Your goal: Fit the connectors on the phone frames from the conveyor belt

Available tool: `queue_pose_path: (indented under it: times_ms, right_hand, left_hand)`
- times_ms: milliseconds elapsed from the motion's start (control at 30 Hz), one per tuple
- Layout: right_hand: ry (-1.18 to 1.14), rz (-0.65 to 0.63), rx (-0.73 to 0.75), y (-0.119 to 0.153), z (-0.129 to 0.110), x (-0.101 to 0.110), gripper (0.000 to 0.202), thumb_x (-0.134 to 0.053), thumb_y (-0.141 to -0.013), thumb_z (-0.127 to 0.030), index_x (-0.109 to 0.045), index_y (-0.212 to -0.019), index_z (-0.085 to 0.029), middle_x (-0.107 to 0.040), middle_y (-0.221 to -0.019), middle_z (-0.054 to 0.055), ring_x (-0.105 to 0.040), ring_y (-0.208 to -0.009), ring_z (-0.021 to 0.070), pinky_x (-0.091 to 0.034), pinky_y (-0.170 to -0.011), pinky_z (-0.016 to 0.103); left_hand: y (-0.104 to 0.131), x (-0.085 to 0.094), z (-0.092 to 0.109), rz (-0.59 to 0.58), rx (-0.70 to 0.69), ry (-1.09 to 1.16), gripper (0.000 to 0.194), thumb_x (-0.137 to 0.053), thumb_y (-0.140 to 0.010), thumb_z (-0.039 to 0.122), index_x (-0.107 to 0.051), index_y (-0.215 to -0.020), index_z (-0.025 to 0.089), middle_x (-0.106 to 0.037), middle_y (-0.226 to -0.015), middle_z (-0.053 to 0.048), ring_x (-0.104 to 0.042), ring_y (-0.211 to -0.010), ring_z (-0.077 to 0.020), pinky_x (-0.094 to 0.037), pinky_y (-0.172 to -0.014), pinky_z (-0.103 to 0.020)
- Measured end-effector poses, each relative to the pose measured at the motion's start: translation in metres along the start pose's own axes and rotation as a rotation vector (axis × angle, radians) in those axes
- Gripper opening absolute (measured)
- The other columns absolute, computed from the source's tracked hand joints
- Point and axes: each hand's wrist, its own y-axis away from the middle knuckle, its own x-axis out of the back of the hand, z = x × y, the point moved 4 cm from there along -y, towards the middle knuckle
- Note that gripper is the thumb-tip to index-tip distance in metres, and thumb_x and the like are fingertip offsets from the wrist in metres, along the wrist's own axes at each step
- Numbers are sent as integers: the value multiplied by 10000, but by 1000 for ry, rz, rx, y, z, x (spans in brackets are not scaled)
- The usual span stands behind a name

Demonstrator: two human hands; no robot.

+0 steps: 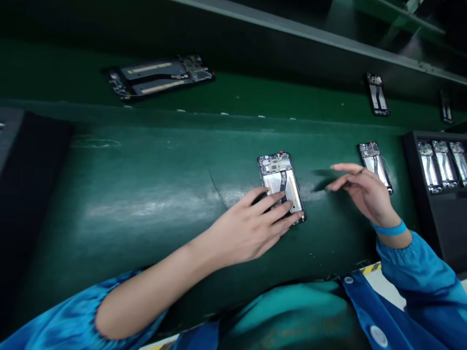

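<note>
An opened phone [277, 167] lies on the green mat, its circuit board and silver plate facing up. My left hand [259, 223] rests over its lower half, fingers spread across the plate and hiding part of it. To the right, my right hand [365, 192] is raised above the mat with thumb and fingers apart and nothing between them. Just beyond that hand lies a second opened phone [375, 163], partly covered by the fingers. A thin dark wire [216, 185] lies left of the first phone.
Opened phones sit on the raised ledge, one at the left [156, 78] and another at the right [378, 95]. A black tray [410, 170] holding several phones stands at the far right. A dark box [40, 160] is at the left edge.
</note>
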Motion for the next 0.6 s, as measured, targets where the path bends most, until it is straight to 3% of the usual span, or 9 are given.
queue_pose_path:
  times_ms: [67, 167, 233, 367, 600]
  right_hand:
    - [130, -30, 25, -14, -8, -8, 240, -565, -917, -207, -776, -1032, -216, -619, -559, -43, -632, -571, 142, -555, -697, 295]
    - [405, -136, -11, -36, -11, -29, 236, -623, -916, -285, -722, -730, -179, -487, -457, -62, -473, -420, 84, -410, -472, 219]
    - [543, -208, -96, -51, -6, -42, 319, -621, -913, -307, -665, -627, -172, -481, -428, -55, -467, -387, 76, -362, -413, 203]
    - [614, -288, -269, -71, 3, -59, 286, -586, -873, -249, -634, -601, -173, -514, -406, -46, -476, -325, 78, -331, -323, 177]
    - [611, -308, -335, -77, 0, -63, 259, -595, -828, -218, -623, -575, -172, -525, -371, -38, -462, -282, 70, -357, -298, 151]
  left_hand:
    - [-2, 1, 0, 9, -4, 7, 390, -549, -987, 357, -654, -1352, 268, -693, -1292, -42, -571, -1238, -322, -373, -1053, -499]
    - [-4, 2, -1, 28, 6, 34, 369, -560, -974, 347, -675, -1316, 275, -703, -1250, -41, -571, -1218, -323, -377, -1029, -491]
    - [-4, 2, -3, 33, 17, 56, 370, -556, -977, 338, -668, -1327, 289, -700, -1253, -37, -569, -1214, -321, -374, -1024, -486]
    - [-4, 2, -4, 21, 34, 92, 389, -566, -979, 332, -647, -1359, 314, -692, -1256, -43, -567, -1216, -316, -360, -1047, -486]
    - [-4, 1, -6, 19, 51, 142, 384, -558, -984, 333, -651, -1356, 313, -688, -1250, -51, -556, -1237, -314, -346, -1075, -484]
